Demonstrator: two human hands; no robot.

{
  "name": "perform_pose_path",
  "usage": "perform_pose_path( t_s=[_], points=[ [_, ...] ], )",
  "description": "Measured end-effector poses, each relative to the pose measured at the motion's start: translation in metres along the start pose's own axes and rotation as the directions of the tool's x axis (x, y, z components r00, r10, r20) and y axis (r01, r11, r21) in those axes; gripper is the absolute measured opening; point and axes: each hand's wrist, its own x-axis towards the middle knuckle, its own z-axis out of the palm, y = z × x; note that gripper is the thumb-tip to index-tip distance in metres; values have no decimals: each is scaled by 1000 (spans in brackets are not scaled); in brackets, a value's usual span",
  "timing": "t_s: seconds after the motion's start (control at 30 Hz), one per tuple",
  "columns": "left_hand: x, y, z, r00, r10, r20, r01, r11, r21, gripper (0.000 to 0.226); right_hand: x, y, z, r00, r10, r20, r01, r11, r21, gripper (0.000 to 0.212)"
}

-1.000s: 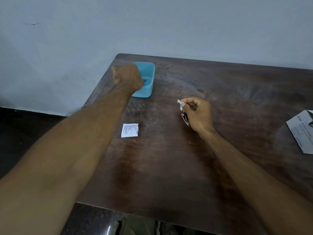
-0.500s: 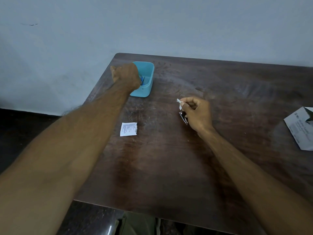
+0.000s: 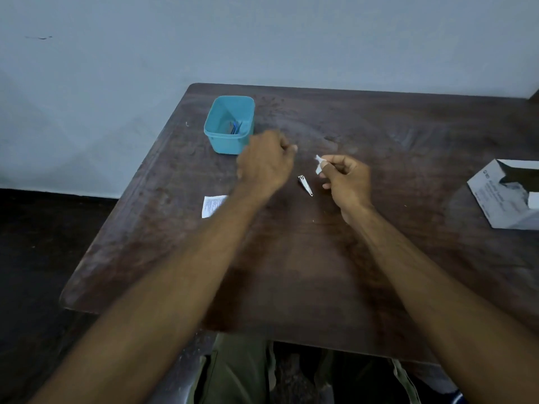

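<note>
The right hand (image 3: 347, 185) pinches a small white pad (image 3: 318, 164) in a narrow grip above the table (image 3: 291, 272). The left hand (image 3: 265, 167) is blurred and curled; its grip contents cannot be determined. A nail clipper (image 3: 305, 185) lies flat on the table between both hands, untouched.

Illumination is dim, diffuse and cool-tinted, with no hard shadows: the table (image 3: 291, 272) shows only a faint pale sheen beyond both hands and to the right of the right hand (image 3: 347, 182), while the floor (image 3: 43, 258) left of the left hand (image 3: 265, 164) falls to near black. Motion blur smears the left hand, whereas the right hand, the white scrap (image 3: 318, 164) it pinches and the nail clipper (image 3: 305, 185) glinting between the hands are rendered fairly sharp. Wide-angle distortion splays the table edges and stretches everything nearer than the hands toward the lower corners
</note>
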Motion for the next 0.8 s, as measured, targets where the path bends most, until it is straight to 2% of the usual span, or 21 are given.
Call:
perform_pose_path(
  t_s=[0.1,0.17,0.27,0.37,0.5,0.6,0.7,0.8],
  points=[
    [-29,5,24,991,-56,120,55,998,16,29,-7,1,-8,1000,4,-24,-4,1000,11,13],
    [-38,5,33,976,-46,212,31,997,71,40,-12,4,-13,999,10,-32,-9,1000,18,13],
    [-35,7,33,960,-18,278,-16,993,119,30,-20,11,-20,1000,1,-19,-1,1000,27,12],
    [-29,11,28,946,-37,321,2,994,110,22,-25,13,-26,1000,-31,2,31,999,18,17],
    [-28,9,26,937,-83,340,102,994,-39,26,-28,13,-28,999,-47,12,47,999,19,19],
    [-30,4,24,924,-47,379,156,952,-263,26,-29,12,-28,998,-58,11,58,998,13,22],
    [-35,-3,19,913,-52,404,264,830,-492,16,-32,11,-29,998,-61,3,61,998,18,21],
    [-42,-9,19,892,-84,445,390,640,-662,7,-36,13,-30,998,-59,3,59,998,35,17]
  ],
)
